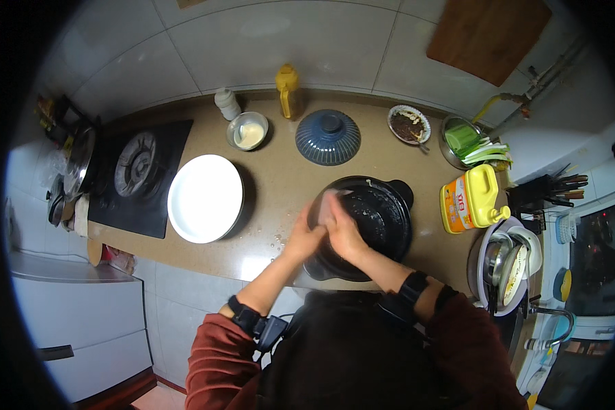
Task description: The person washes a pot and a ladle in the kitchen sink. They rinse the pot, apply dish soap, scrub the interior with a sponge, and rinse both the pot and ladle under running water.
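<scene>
My left hand point(303, 233) and my right hand point(344, 237) are pressed together, palm to palm, above a black two-handled pot point(389, 241). The fingers are blurred by motion and point toward the wall. A pale pinkish blur shows at the fingertips, and I cannot tell whether something is held between the palms. Wet specks and pale bits dot the pot's dark inside; the forearms hide part of its near rim. Left of the pot stands a large white bowl point(205, 199). Beyond it, a ribbed blue-grey lid point(329, 138) lies knob up.
Along the back are a white jar point(227, 104), a metal bowl of pale paste point(249, 134), a yellow-topped jug point(287, 92) and a bowl of dark sauce point(409, 124). Rightward stand scallions point(484, 151), a yellow detergent jug point(466, 200), a knife block point(533, 197) and a dish-filled basin point(477, 256). A gas hob point(138, 164) sits left.
</scene>
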The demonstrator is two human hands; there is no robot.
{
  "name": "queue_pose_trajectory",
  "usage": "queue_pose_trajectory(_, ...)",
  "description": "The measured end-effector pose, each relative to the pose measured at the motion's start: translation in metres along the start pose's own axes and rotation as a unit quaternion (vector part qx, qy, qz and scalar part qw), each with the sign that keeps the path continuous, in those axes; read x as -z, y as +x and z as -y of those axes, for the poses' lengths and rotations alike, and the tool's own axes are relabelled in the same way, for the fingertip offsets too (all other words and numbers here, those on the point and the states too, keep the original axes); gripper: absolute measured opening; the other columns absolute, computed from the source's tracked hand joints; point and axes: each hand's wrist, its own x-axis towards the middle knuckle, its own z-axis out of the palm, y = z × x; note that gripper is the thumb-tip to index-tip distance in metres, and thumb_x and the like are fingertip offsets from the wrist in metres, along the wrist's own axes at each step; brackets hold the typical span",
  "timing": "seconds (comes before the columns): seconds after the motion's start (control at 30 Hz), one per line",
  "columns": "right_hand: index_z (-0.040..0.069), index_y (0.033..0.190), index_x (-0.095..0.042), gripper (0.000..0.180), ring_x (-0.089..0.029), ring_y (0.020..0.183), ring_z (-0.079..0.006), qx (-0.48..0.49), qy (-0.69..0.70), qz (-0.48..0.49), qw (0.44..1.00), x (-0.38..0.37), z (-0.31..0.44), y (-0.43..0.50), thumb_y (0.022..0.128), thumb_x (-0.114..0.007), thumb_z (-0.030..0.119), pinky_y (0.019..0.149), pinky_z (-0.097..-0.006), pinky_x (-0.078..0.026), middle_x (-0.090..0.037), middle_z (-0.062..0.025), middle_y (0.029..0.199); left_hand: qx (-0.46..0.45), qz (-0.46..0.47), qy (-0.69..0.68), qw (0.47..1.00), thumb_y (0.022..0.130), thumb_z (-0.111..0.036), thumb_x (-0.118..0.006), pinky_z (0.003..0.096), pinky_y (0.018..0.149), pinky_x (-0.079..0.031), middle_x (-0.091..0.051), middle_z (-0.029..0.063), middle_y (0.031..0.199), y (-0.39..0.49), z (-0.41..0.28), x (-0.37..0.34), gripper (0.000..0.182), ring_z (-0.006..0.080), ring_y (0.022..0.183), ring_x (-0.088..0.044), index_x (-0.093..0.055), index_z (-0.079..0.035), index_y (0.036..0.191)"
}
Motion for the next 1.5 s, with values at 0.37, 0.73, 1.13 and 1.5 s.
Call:
queue_pose_trajectory(0.37, -0.009, 0.137, -0.022, 0.060, -0.041, 0.124, -0.0334, -0.122, -0.012, -0.294, 0.948, 0.028, -0.028, 0.018, 0.087, -0.052, 0.004, 0.105, -0.0342, -0.030, -0.042, -0.0262, 0.132, 0.026, 0.054, -0.191, 0.980, 0.075, 0.012, -0.044, 0.0304, 0.106, -0.030, -0.043, 0.0177, 0.134, 0.001, -0.001, -0.012, 0.068, 0.0262, 0.127, -0.041, -0.030, -0.004, 0.140)
queue_pose_trajectory(0.73, 0.004, 0.123, -0.049, 0.042, -0.056, 0.104, -0.0385, 0.104, -0.030, -0.013, 0.994, 0.005, 0.009, 0.007, 0.082, -0.048, -0.004, 0.088, -0.0388, -0.046, -0.057, -0.0216, 0.113, -0.032, -0.010, -0.059, 0.998, 0.071, 0.011, -0.047, 0.0290, 0.104, -0.033, -0.049, 0.0166, 0.128, 0.003, 0.007, -0.016, 0.072, 0.0245, 0.122, -0.045, -0.030, -0.002, 0.139)
queue_pose_trajectory(1.13, 0.006, 0.087, -0.067, 0.019, -0.058, 0.093, -0.0256, 0.098, -0.641, 0.136, 0.749, 0.141, 0.030, -0.001, 0.077, -0.062, 0.021, 0.075, -0.0342, -0.045, -0.057, -0.0090, 0.093, -0.018, -0.013, -0.163, 0.986, 0.068, 0.011, -0.053, 0.0320, 0.103, -0.036, -0.048, 0.0204, 0.128, 0.004, 0.012, -0.019, 0.069, 0.0293, 0.122, -0.046, -0.041, -0.003, 0.134)
queue_pose_trajectory(1.5, 0.008, 0.086, -0.062, 0.016, -0.055, 0.091, -0.0300, 0.324, -0.328, 0.190, 0.867, 0.156, 0.025, 0.040, 0.075, -0.051, 0.004, 0.083, -0.0401, -0.045, -0.060, -0.0080, 0.091, 0.105, 0.006, -0.137, 0.985, 0.073, 0.002, -0.053, 0.0287, 0.093, -0.043, -0.059, 0.0174, 0.115, -0.008, -0.005, -0.010, 0.065, 0.0240, 0.103, -0.059, -0.037, 0.000, 0.136)
